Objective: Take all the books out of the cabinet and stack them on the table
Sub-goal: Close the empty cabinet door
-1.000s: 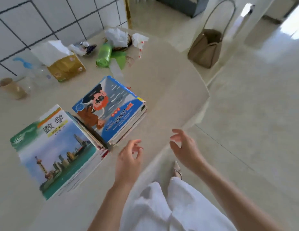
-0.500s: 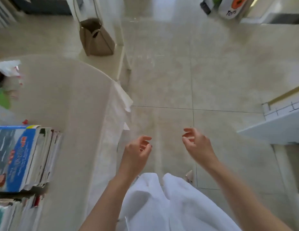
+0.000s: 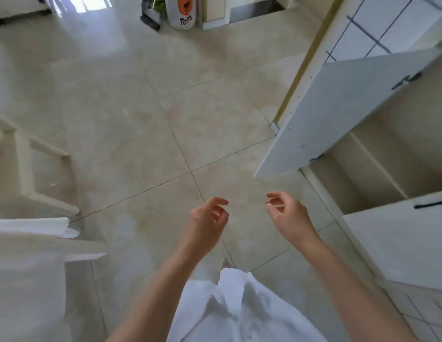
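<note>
My left hand [image 3: 207, 218] and my right hand [image 3: 287, 214] hang over the tiled floor, both empty with fingers loosely curled and apart. To the right stands the white cabinet [image 3: 377, 174] with its door [image 3: 338, 112] swung open; the shelves I can see inside look bare. No book shows in this view. Only a corner of the table [image 3: 25, 245] is in view at the lower left, covered with a pale cloth.
A second cabinet door [image 3: 400, 238] with a dark handle is shut at the right. A pale chair frame [image 3: 42, 174] stands at the left. Bags [image 3: 183, 13] lean against the far wall. Open tiled floor [image 3: 165, 107] lies between table and cabinet.
The view has swung right, from the table and its two book stacks to the floor and the open cabinet. Both hands stayed empty and in front of me.
</note>
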Tool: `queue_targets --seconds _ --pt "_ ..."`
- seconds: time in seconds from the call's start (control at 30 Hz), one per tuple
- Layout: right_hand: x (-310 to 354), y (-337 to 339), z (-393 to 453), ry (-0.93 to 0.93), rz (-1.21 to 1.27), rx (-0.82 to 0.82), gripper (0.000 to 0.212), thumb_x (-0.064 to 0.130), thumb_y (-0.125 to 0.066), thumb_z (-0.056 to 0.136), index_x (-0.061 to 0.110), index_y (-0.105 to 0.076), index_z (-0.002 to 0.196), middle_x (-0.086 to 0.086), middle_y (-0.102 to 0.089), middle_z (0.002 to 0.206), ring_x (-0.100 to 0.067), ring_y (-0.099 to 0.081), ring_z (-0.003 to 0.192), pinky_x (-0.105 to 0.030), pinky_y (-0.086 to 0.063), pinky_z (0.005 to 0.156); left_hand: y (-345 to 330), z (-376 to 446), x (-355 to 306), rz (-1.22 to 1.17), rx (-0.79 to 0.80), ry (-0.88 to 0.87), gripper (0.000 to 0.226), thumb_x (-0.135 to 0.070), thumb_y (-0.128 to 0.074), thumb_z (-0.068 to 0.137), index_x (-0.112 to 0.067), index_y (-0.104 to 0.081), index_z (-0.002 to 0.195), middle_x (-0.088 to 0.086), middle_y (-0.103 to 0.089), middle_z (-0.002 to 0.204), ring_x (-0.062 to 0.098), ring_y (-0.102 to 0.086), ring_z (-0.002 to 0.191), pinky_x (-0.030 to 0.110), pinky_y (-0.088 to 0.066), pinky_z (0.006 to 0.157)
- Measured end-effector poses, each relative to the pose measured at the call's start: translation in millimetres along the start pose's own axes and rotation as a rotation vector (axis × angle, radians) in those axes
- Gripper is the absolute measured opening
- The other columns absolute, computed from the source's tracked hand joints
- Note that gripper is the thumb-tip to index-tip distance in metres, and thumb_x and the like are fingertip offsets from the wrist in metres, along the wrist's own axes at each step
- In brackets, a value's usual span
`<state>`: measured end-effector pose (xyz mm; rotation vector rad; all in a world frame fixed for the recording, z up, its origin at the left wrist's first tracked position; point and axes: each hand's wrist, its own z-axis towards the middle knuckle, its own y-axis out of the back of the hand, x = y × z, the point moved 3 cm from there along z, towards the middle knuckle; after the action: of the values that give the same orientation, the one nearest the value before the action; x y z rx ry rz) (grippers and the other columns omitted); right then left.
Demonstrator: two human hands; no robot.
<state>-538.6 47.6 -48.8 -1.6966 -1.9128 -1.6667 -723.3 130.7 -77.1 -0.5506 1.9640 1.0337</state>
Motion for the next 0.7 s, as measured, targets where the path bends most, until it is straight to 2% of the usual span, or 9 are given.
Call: queue_targets --seconds 0.1,0.17,0.27,0.37,0.4,0.5,0.57,0.63,0.7 --pt "-24 34 15 -0.052 0.048 -0.060 0.022 0.017 -0.055 0.093 0.016 -0.062 0.114 0.004 -0.064 0.099 -0.010 -0.059 0.088 -0.007 -0.039 0.061 -31 32 -30 0.020 0.080 -0.033 0.023 -0.011 -0.061 0.089 -0.030 -0.065 0.100 -0.005 -0.070 0.082 0.012 -0.067 0.078 0.031 -0.056 0.076" --pt "-37 51 26 -0.095 0.096 -0.097 0.021 0.017 -0.056 0.093 0.016 -0.063 0.113 0.003 -0.065 0.100 -0.011 -0.060 0.091 -0.001 -0.040 0.061 -46 54 -46 0.040 0.136 -0.058 0.022 -0.012 -0.061 0.089 -0.028 -0.066 0.102 -0.005 -0.070 0.083 0.010 -0.066 0.078 0.029 -0.056 0.076" --pt "-53 70 41 -0.149 0.164 -0.152 0.020 0.017 -0.056 0.092 0.017 -0.064 0.111 0.003 -0.066 0.102 -0.008 -0.060 0.090 -0.003 -0.039 0.064 -67 91 -71 0.076 0.195 -0.094 0.022 -0.009 -0.060 0.088 -0.024 -0.067 0.103 -0.003 -0.071 0.084 0.010 -0.065 0.080 0.024 -0.053 0.075" --pt "-65 83 61 -0.195 0.210 -0.189 0.018 0.019 -0.057 0.092 0.019 -0.065 0.108 0.006 -0.067 0.101 -0.003 -0.060 0.090 -0.004 -0.040 0.063 -80 134 -96 0.117 0.231 -0.143 0.021 -0.009 -0.059 0.089 -0.024 -0.067 0.101 -0.004 -0.069 0.083 0.006 -0.063 0.080 0.010 -0.046 0.068" --pt "-67 87 69 -0.210 0.222 -0.198 0.017 0.019 -0.058 0.093 0.019 -0.065 0.108 0.007 -0.067 0.101 -0.001 -0.059 0.090 -0.004 -0.040 0.062 -83 149 -103 0.125 0.241 -0.151 0.021 -0.010 -0.059 0.089 -0.025 -0.067 0.101 -0.004 -0.069 0.084 0.006 -0.063 0.080 0.010 -0.045 0.067" --pt "-70 102 102 -0.259 0.264 -0.234 0.017 0.021 -0.058 0.093 0.019 -0.066 0.108 0.007 -0.068 0.101 -0.001 -0.060 0.090 -0.007 -0.042 0.062 -89 203 -129 0.164 0.275 -0.193 0.021 -0.012 -0.059 0.088 -0.026 -0.067 0.102 -0.004 -0.071 0.085 0.010 -0.064 0.084 0.023 -0.049 0.076" --pt "-65 112 128 -0.287 0.305 -0.255 0.016 0.021 -0.059 0.092 0.020 -0.067 0.106 0.005 -0.069 0.099 -0.006 -0.063 0.092 -0.010 -0.044 0.067 -91 240 -146 0.185 0.302 -0.206 0.021 -0.013 -0.059 0.087 -0.027 -0.066 0.101 -0.003 -0.072 0.087 0.013 -0.066 0.085 0.027 -0.051 0.074" --pt "-56 125 158 -0.312 0.353 -0.259 0.014 0.021 -0.059 0.090 0.023 -0.066 0.102 0.003 -0.071 0.099 -0.012 -0.065 0.095 -0.020 -0.050 0.074 -92 279 -171 0.184 0.341 -0.205 0.022 -0.009 -0.058 0.087 -0.024 -0.066 0.102 0.003 -0.072 0.090 0.019 -0.068 0.084 0.030 -0.052 0.069" --pt "-44 135 185 -0.325 0.396 -0.252 0.011 0.022 -0.059 0.090 0.026 -0.064 0.100 0.002 -0.070 0.101 -0.015 -0.066 0.096 -0.026 -0.051 0.080 -91 314 -197 0.204 0.354 -0.221 0.022 -0.007 -0.058 0.087 -0.020 -0.067 0.102 0.006 -0.073 0.091 0.022 -0.070 0.082 0.033 -0.054 0.072"
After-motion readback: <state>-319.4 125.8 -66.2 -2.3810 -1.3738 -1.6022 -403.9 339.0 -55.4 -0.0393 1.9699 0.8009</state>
